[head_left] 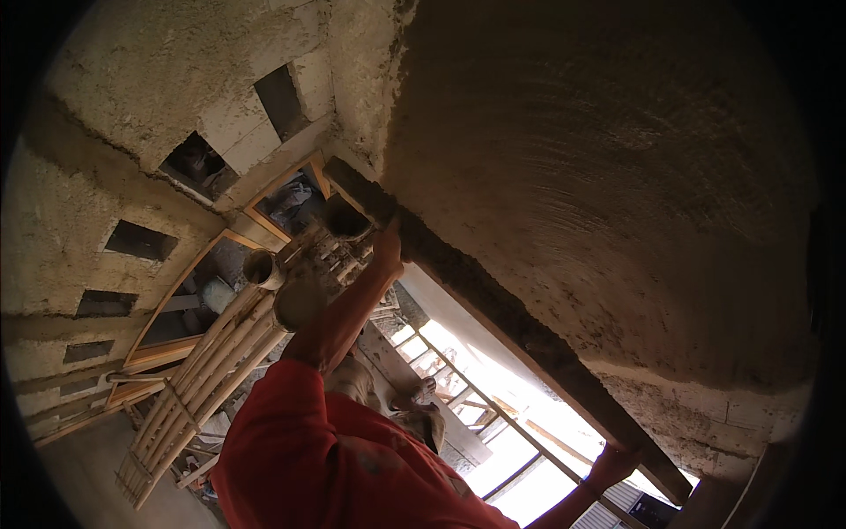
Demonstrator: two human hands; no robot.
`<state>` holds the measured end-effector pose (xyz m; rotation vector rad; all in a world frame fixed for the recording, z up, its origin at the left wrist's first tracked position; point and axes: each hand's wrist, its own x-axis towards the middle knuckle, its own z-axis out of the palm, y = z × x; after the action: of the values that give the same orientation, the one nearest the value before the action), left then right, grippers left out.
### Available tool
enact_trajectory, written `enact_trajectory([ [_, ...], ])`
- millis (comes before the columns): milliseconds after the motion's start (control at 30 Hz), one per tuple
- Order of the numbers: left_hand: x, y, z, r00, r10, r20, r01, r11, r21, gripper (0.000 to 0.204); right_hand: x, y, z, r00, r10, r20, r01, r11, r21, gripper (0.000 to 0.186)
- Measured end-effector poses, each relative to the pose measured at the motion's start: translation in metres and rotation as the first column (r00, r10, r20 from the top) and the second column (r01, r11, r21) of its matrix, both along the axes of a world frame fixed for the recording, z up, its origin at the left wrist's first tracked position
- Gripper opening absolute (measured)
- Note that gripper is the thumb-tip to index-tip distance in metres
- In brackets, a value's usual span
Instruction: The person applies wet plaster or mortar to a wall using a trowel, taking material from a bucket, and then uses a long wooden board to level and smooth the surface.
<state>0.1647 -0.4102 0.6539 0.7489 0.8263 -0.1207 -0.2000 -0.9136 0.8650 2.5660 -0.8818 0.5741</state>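
Note:
A long straight screed board (520,328), caked with mortar along its upper edge, slants from the upper middle down to the lower right. It lies along the lower edge of a broad surface of wet-looking plaster (573,159) with curved streaks. My left hand (389,249) grips the board nearer its upper end, with the thumb side against it. My right hand (612,467) is closed round it near its lower end, partly in shadow. Both arms are stretched out from red sleeves.
A bamboo-pole platform (207,375) stands at the left. Near my left forearm are a dark bucket (344,219), a pale bucket (263,269) and a round tub (300,303). Wooden frames (159,351) border wall openings. A ladder-like frame (493,407) crosses the bright area below.

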Motion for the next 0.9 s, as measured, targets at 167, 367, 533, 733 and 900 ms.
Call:
enact_trajectory([
  [167,-0.01,0.042,-0.106,1.0,-0.028,-0.005,0.027,0.992,-0.121,0.035,0.03,0.053,0.014,1.0,0.0,-0.028,0.001,0.999,0.038,0.051],
  [367,0.009,0.049,-0.131,0.963,-0.017,-0.27,-0.005,0.997,-0.081,0.04,0.063,0.086,0.035,0.998,0.052,0.046,-0.051,0.999,-0.017,0.045],
  [533,0.026,0.094,-0.206,0.977,0.115,-0.181,-0.158,0.957,-0.242,0.049,0.15,0.156,0.041,0.809,0.332,0.484,-0.506,0.812,0.29,0.026],
  [733,0.052,0.104,-0.2,0.89,0.439,-0.121,-0.434,0.737,-0.518,0.064,0.298,0.343,0.012,0.62,0.239,0.748,-0.785,0.199,0.587,0.025],
  [900,0.077,0.123,-0.177,0.762,0.642,-0.088,-0.457,0.435,-0.776,0.079,0.411,0.511,-0.095,0.642,0.219,0.735,-0.749,-0.031,0.662,0.033],
])
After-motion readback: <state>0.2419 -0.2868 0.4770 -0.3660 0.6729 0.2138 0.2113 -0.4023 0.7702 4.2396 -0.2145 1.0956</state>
